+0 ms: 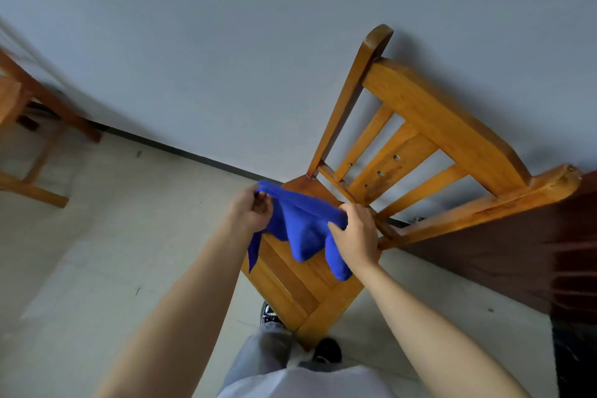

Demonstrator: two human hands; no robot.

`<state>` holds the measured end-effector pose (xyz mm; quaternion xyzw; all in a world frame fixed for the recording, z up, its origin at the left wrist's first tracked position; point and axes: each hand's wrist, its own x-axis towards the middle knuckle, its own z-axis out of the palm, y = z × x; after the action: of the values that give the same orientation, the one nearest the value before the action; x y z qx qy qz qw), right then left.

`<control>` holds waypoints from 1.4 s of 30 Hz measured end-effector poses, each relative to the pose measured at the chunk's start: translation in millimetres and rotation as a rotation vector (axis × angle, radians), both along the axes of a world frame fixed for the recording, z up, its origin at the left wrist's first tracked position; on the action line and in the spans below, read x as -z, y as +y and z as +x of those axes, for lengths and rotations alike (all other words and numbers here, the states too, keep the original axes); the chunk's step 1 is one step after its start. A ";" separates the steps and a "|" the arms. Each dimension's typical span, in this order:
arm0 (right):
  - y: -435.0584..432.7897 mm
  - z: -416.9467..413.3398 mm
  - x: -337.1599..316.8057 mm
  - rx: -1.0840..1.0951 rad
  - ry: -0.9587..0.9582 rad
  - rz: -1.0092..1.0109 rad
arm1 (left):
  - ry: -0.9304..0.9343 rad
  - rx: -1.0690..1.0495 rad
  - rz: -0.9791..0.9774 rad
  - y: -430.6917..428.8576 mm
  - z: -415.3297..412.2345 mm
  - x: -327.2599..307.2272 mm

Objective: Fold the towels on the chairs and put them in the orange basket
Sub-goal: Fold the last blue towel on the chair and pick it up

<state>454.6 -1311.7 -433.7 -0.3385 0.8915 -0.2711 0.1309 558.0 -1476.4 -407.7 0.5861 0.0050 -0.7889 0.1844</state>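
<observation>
A blue towel [300, 226] hangs stretched between my two hands above the seat of a wooden chair [403, 152]. My left hand [250, 208] pinches its upper left corner. My right hand [357, 236] grips the upper right edge, fingers curled over the cloth. Loose folds of the towel droop down toward the seat. The orange basket is not in view.
The chair stands against a pale wall [226, 42], with a dark brown cabinet or door [533, 252] to its right. Another wooden chair or table frame [29, 126] is at the far left. My legs and shoes [326, 350] are just before the chair on the tiled floor.
</observation>
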 end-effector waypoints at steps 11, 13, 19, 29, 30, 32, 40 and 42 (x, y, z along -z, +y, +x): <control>27.8 -20.7 1.3 -0.485 0.184 -0.088 | -0.071 -0.021 -0.118 23.4 20.9 25.3; 37.5 -13.0 22.0 -0.590 0.198 0.014 | -0.123 -0.042 -0.052 45.2 39.6 56.0; 55.5 24.2 118.0 -0.633 -0.033 0.290 | -0.225 0.085 0.055 128.1 73.8 155.7; 118.5 7.9 213.4 -0.385 -0.815 0.460 | -0.321 0.114 0.100 258.6 64.2 245.0; 120.1 -2.3 215.5 -0.329 -0.850 0.438 | -0.302 0.126 0.086 262.9 59.1 248.0; 121.4 -20.3 219.5 -0.286 -0.952 0.436 | -0.257 0.178 0.038 269.3 48.1 254.5; 118.3 -41.6 255.2 -0.076 -0.751 0.417 | -0.346 0.281 -0.172 271.8 16.9 271.5; 116.4 -50.6 261.1 -0.172 -0.599 0.548 | -0.417 0.224 -0.207 269.4 13.8 274.2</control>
<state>404.0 -1195.3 -694.9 -0.2703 0.8216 -0.0984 0.4921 571.7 -1207.0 -681.9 0.7110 -0.1790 -0.6628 0.1519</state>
